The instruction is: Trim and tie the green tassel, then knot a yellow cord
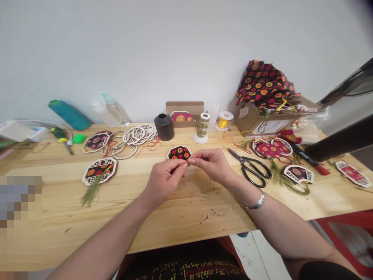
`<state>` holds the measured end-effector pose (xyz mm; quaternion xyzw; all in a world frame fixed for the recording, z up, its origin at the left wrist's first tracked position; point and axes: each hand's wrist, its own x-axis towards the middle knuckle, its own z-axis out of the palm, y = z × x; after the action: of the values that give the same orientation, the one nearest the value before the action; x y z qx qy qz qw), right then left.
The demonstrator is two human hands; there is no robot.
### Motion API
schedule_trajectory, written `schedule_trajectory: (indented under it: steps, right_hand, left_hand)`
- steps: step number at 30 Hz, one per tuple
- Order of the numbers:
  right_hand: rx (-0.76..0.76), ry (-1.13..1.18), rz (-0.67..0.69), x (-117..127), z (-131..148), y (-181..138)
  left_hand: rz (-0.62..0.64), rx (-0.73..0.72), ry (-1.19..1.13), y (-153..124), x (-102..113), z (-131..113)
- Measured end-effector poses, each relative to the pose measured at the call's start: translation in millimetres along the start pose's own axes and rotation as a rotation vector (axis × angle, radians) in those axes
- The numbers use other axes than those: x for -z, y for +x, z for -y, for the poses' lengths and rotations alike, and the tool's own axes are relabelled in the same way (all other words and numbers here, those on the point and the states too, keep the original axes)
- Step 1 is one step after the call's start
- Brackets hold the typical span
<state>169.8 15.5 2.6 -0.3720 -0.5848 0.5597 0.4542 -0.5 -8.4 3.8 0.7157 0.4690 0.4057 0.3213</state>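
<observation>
My left hand [166,177] and my right hand [211,164] meet above the middle of the table, fingertips pinched together. What lies between the fingertips is too small to make out. Just behind them is a small ornament [178,152] with a pale frame and black, red and orange patterned cloth; its lower part is hidden by my fingers, and I cannot tell whether they touch it. Black-handled scissors [253,168] lie to the right of my right hand. Dark scraps [211,214] are scattered on the wood below my hands.
Behind stand a black thread cone [164,127], a gold thread spool [203,126] and a yellow spool [223,119]. Pale lattice frames [140,134] and a tasselled ornament [100,170] lie left. At right are a cardboard box [256,120] topped with patterned cloth and more ornaments [297,174].
</observation>
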Motion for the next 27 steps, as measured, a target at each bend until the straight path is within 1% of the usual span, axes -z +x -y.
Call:
schedule_trajectory:
  steps: [5,7,9,11,16,19,23,25,27]
  right_hand:
    - [0.010,0.019,0.006,-0.4,0.5,0.0]
    - [0.014,0.031,0.017,-0.4,0.0,0.4]
    - [0.011,0.036,0.025,-0.5,0.0,0.6]
    - [-0.001,0.036,0.030,-0.4,0.8,0.5]
    - [-0.068,0.039,0.080,4.5,0.7,0.3]
    - [-0.137,0.135,0.135,8.6,-5.4,1.6]
    - [-0.217,0.280,0.257,7.6,-14.5,3.2]
    - [-0.233,0.298,0.271,4.6,-17.2,3.3]
    - [-0.235,0.299,0.254,1.7,-18.5,3.0]
  left_hand:
    - [0.141,0.419,-0.479,4.8,2.2,-0.4]
    - [0.179,0.533,-0.635,6.4,2.2,1.5]
    - [0.198,0.594,-0.711,7.6,2.2,2.7]
    - [0.198,0.603,-0.729,8.0,2.3,2.6]
    - [0.180,0.547,-0.734,6.7,2.5,0.1]
    - [0.188,0.555,-0.760,5.9,2.9,-1.1]
    - [0.186,0.562,-0.798,6.0,3.5,-2.1]
    - [0.188,0.563,-0.809,6.2,3.6,-2.3]
    - [0.192,0.563,-0.816,6.2,3.5,-2.3]
